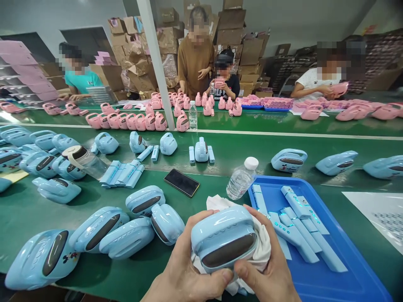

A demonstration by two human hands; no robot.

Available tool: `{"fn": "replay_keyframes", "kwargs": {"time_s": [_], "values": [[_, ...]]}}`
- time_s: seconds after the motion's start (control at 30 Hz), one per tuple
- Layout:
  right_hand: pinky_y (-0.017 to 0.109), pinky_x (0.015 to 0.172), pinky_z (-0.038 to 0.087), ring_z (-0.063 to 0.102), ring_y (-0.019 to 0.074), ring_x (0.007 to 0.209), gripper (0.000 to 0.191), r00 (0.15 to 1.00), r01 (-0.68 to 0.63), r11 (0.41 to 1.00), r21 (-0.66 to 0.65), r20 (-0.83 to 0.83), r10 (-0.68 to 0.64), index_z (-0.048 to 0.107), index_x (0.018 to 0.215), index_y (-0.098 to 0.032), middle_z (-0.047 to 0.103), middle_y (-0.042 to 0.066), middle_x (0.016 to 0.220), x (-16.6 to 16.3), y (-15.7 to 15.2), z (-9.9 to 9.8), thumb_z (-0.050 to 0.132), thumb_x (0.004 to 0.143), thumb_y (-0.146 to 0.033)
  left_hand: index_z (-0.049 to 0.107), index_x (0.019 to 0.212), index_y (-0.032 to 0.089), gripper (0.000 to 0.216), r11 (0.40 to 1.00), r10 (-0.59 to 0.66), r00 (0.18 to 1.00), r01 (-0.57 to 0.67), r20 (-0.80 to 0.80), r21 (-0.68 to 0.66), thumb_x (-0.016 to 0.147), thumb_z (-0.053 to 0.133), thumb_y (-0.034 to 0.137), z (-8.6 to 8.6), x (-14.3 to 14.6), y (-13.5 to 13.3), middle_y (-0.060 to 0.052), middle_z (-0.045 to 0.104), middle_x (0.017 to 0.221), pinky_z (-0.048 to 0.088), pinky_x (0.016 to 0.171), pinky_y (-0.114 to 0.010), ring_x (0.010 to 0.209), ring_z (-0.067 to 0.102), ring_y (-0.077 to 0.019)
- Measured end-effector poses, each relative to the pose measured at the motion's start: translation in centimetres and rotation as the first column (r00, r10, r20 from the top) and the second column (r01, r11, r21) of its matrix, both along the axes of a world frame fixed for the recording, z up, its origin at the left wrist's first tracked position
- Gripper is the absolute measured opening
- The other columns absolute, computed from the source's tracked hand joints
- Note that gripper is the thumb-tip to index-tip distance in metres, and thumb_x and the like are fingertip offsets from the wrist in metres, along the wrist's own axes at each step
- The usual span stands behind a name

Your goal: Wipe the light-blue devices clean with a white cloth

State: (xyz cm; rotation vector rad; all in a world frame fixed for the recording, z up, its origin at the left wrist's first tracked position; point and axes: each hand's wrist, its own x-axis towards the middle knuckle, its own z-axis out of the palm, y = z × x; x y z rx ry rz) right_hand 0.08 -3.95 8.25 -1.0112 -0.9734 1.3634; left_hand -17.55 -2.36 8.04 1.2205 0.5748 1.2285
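Cradling the blue shell point(224, 240) between us, our left hand point(181, 264) clasps its left side, the white cloth point(262, 247) (bunched beneath) pads our right hand point(270, 264) gripping opposite, left of the blue tray point(352, 268).

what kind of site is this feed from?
Most likely a factory assembly or finishing line. Both hands, left hand and right hand, hold a blue device in a white cloth. Many identical blue units lie on a long green bench, and cardboard boxes are stacked behind seated workers.
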Motion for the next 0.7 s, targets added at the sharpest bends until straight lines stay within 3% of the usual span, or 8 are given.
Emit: {"fn": "replay_keyframes", "kwargs": {"time_s": [0.17,0.3,0.4,0.5,0.57,0.63,0.7], "values": [[0.023,0.085,0.063,0.074,0.0200,0.102,0.071,1.000,-0.015,0.997,0.079,0.008,0.014,0.055,0.144,-0.041,0.072,0.001,0.125,0.0,0.1,0.4,0.090,0.083,-0.051,0.057,0.142,0.037,0.082,0.998,0.058,0.998,-0.058,0.014,-0.014,0.069,0.085,0.012,-0.6,0.6,0.0,0.000,0.075,0.128,0.060,0.089,-0.029,0.102,0.074,-0.0212],[0.024,0.079,0.065,0.076,0.0218,0.098,0.068,0.988,-0.057,0.981,0.188,0.149,0.028,0.053,0.147,-0.039,0.071,0.004,0.131,0.8,0.3,-0.8,0.085,0.088,-0.047,0.060,0.139,0.037,0.080,0.995,0.102,0.994,-0.102,0.035,-0.009,0.067,0.085,0.011,-1.0,1.0,0.0,0.002,0.076,0.126,0.060,0.090,-0.026,0.104,0.074,-0.0201],[0.025,0.083,0.065,0.075,0.0244,0.109,0.069,0.960,-0.023,0.960,0.279,0.274,-0.057,0.050,0.151,-0.040,0.069,0.004,0.138,1.3,0.7,-1.7,0.082,0.091,-0.049,0.060,0.139,0.035,0.079,0.992,0.124,0.991,-0.124,0.046,0.003,0.068,0.085,0.012,-1.0,1.4,0.2,0.001,0.076,0.126,0.059,0.091,-0.028,0.105,0.073,-0.0215],[0.026,0.093,0.061,0.070,0.0244,0.121,0.054,0.886,0.024,0.898,0.439,0.407,-0.222,0.051,0.151,-0.038,0.066,0.004,0.142,1.6,1.8,-2.5,0.063,0.102,-0.058,0.059,0.139,0.033,0.073,0.996,0.085,0.994,-0.085,0.068,-0.010,0.073,0.085,0.017,-1.0,1.7,0.6,-0.002,0.076,0.126,0.060,0.089,-0.029,0.104,0.073,-0.0227],[0.027,0.091,0.060,0.071,0.0232,0.115,0.048,0.814,-0.011,0.848,0.530,0.497,-0.300,0.053,0.148,-0.033,0.070,0.006,0.133,2.2,2.6,-3.1,0.048,0.108,-0.060,0.057,0.140,0.033,0.072,0.998,0.066,0.995,-0.068,0.077,0.016,0.076,0.084,0.019,-1.1,1.7,0.8,-0.003,0.076,0.125,0.060,0.087,-0.028,0.102,0.074,-0.0227],[0.030,0.084,0.058,0.070,0.0232,0.103,0.041,0.717,-0.043,0.814,0.580,0.585,-0.379,0.062,0.134,-0.027,0.072,0.008,0.117,3.0,3.1,-3.6,0.042,0.111,-0.055,0.057,0.140,0.033,0.074,0.992,0.119,0.991,-0.121,0.056,0.031,0.073,0.085,0.020,-1.2,1.4,0.9,-0.003,0.077,0.124,0.061,0.087,-0.029,0.102,0.075,-0.0239],[0.033,0.079,0.054,0.067,0.0241,0.094,0.035,0.642,0.000,0.771,0.636,0.592,-0.488,0.069,0.114,-0.024,0.071,0.008,0.103,3.7,3.2,-4.2,0.047,0.110,-0.051,0.059,0.137,0.033,0.076,0.972,0.229,0.972,-0.231,-0.055,-0.039,0.067,0.086,0.020,-1.3,1.2,0.4,-0.003,0.077,0.123,0.061,0.088,-0.030,0.104,0.075,-0.0270]]}}
